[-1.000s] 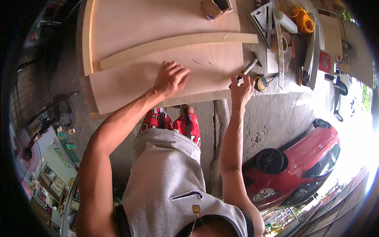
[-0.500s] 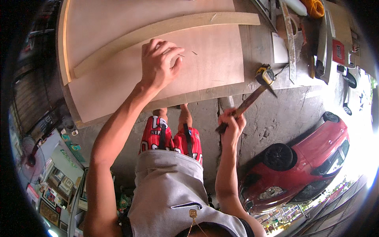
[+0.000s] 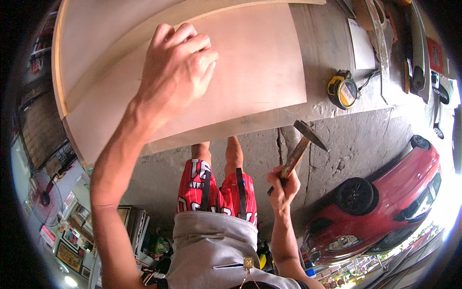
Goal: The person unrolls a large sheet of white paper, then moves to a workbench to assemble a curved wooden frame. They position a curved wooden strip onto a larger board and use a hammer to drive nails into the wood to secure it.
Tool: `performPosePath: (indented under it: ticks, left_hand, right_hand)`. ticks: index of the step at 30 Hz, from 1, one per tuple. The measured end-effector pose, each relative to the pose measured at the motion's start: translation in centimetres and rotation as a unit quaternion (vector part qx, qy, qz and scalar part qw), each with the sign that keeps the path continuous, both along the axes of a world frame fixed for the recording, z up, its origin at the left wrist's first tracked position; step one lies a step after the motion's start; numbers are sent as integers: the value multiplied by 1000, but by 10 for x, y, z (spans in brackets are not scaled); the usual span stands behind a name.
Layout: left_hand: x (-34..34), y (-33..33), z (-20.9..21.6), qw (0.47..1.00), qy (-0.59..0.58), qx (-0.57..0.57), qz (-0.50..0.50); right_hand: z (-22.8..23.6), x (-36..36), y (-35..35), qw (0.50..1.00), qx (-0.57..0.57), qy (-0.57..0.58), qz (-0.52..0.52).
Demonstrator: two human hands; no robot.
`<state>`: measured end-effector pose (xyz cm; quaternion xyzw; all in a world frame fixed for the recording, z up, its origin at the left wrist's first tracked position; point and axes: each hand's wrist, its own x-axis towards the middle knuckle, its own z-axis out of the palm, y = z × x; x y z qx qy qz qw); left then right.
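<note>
Hammer (image 3: 298,154), likely stiff and head-heavy, best held low: our right hand (image 3: 285,189) wraps its handle (image 3: 293,161) just off the table's (image 3: 320,62) near edge. Our left hand (image 3: 178,67) curls over the board (image 3: 260,72); whether pinching, we cannot tell.

Table (image 3: 320,58) with panel (image 3: 257,62), tape measure (image 3: 343,90)

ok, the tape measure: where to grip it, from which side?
Probably across the rounded case of the tape measure, from above and the person's side: it sits near the table's front edge, compact enough to span. Avoid its right, where a black strap trails off. The right hand holds the hammer.
</note>
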<state>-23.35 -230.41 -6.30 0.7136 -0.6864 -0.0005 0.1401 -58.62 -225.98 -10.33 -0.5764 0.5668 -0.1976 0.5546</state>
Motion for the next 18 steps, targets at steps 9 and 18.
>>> performPosePath:
  ticks: [9, 18]
  left_hand:
    - [14, -21, 0, 988, -41, 51, -138]
    - [-69, -19, -10, 810, 576, -91, 56]
  right_hand:
    - [13, -13, -13, 999, -37, 14, 9]
    - [27, -10, -21, 998, -55, -4, 22]
